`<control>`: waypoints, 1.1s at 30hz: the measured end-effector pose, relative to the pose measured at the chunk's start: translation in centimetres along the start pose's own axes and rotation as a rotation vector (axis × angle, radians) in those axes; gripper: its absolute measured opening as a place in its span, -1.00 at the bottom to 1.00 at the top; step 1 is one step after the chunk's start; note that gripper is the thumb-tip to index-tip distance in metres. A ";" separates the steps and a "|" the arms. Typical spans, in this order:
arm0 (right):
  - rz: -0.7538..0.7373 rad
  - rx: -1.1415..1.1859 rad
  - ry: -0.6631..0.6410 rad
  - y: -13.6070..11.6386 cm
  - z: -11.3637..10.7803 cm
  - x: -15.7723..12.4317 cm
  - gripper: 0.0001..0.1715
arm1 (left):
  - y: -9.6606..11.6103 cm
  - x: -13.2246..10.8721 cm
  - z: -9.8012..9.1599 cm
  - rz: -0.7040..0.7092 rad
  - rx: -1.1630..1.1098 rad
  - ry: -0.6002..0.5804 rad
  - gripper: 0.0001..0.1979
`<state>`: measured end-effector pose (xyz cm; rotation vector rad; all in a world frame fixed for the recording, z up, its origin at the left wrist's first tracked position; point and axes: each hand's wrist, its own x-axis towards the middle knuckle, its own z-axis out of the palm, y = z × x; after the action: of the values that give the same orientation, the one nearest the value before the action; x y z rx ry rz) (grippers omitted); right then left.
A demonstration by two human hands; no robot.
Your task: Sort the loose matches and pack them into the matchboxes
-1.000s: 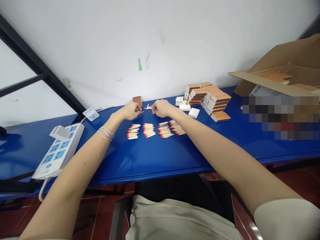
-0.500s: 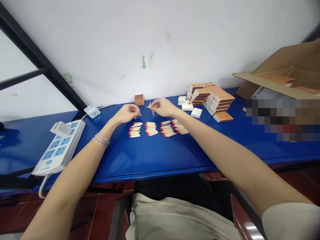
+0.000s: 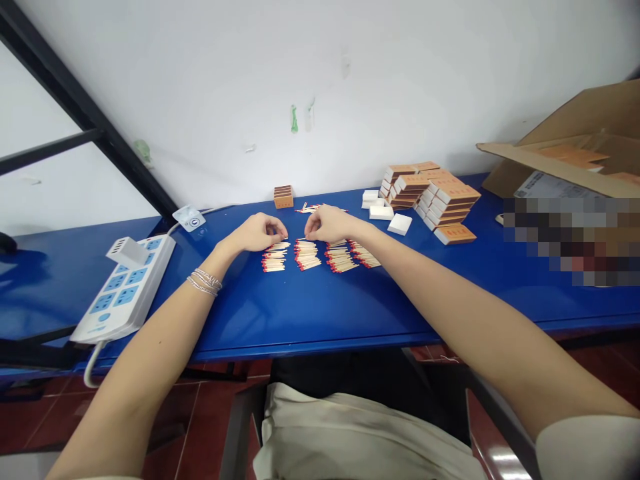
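Note:
My left hand is closed in a pinch at the top of the leftmost row of red-tipped matches, with a match at its fingertips. The fingers of my right hand pinch a match just above the second row of matches. Farther right lie a third row of matches and another row of matches, partly covered by my right forearm. Behind my right hand, loose matches are scattered, some of them hidden by it.
A small stack of matchboxes stands by the wall. White box trays and a larger pile of matchboxes sit right, before an open carton. On the left lies a power strip on the blue table.
Both hands have come down from near the loose matches to the tops of the two left rows, bringing matches in their fingertips. The view has shifted slightly.

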<state>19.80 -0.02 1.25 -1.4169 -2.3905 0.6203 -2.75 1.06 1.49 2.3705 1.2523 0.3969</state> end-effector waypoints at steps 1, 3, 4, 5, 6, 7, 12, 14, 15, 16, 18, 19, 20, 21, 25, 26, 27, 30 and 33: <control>-0.026 0.005 -0.004 -0.1 0.1 0.0 -0.76 | 0.1 0.0 0.0 0.001 0.002 -0.010 -0.76; -0.061 0.007 -0.025 -0.3 0.2 -0.1 -0.69 | 0.4 -0.1 0.0 0.005 -0.018 -0.034 -0.77; -0.066 0.004 -0.049 -0.4 0.2 -0.1 -0.65 | 0.5 -0.1 0.1 0.008 -0.035 -0.047 -0.77; -0.064 -0.001 -0.075 -0.6 0.1 -0.1 -0.63 | 0.5 -0.2 0.1 0.011 -0.052 -0.058 -0.77; -0.062 0.001 -0.101 -0.6 -0.1 -0.1 -0.62 | 0.6 -0.2 0.2 0.016 -0.067 -0.065 -0.78; -0.062 0.013 -0.120 -0.4 -0.5 -0.1 -0.61 | 0.7 -0.2 0.2 0.022 -0.082 -0.070 -0.78; 0.061 0.044 0.092 2.7 -3.7 0.0 -0.61 | 0.8 0.2 0.3 0.038 -0.105 0.017 -0.80; 0.169 -0.063 0.196 4.3 -4.5 0.1 -0.64 | 1.0 1.1 0.2 0.026 -0.049 0.063 -0.80; 0.202 -0.112 0.237 5.0 -4.6 0.1 -0.63 | 1.2 1.7 0.1 0.019 -0.010 0.074 -0.79; 0.223 -0.152 0.260 5.5 -4.6 0.2 -0.64 | 1.4 2.3 0.1 0.011 0.033 0.078 -0.78; 0.234 -0.198 0.274 5.9 -4.2 0.2 -0.68 | 2.1 3.9 0.2 0.007 0.122 0.075 -0.77; 0.234 -0.212 0.268 5.9 -3.8 0.3 -0.72 | 2.5 4.7 0.3 0.014 0.170 0.073 -0.76; 0.236 -0.226 0.263 5.8 -3.5 0.3 -0.76 | 2.9 5.5 0.5 0.024 0.220 0.072 -0.75; 0.240 -0.240 0.259 5.6 -3.1 0.4 -0.78 | 3.4 6.3 0.7 0.036 0.269 0.074 -0.74; 0.250 -0.300 0.277 5.1 -2.2 0.7 -0.78 | 4.8 8.7 1.7 0.018 0.415 0.040 -0.70; 0.253 -0.311 0.279 5.0 -2.1 0.8 -0.77 | 5.0 9.2 1.9 0.004 0.435 0.028 -0.69; 0.256 -0.322 0.281 5.1 -2.0 0.9 -0.77 | 5.2 9.5 2.2 -0.009 0.450 0.018 -0.68; 0.251 -0.360 0.292 5.1 -2.0 0.9 -0.74 | 5.4 10.1 2.5 -0.027 0.477 -0.009 -0.70; 0.222 -0.363 0.305 4.8 -2.1 0.8 -0.70 | 5.4 10.3 2.6 -0.013 0.496 -0.022 -0.72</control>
<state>23.99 3.12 0.67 -1.7921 -2.1914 0.0034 7.91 6.25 2.43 2.7565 1.4911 0.0533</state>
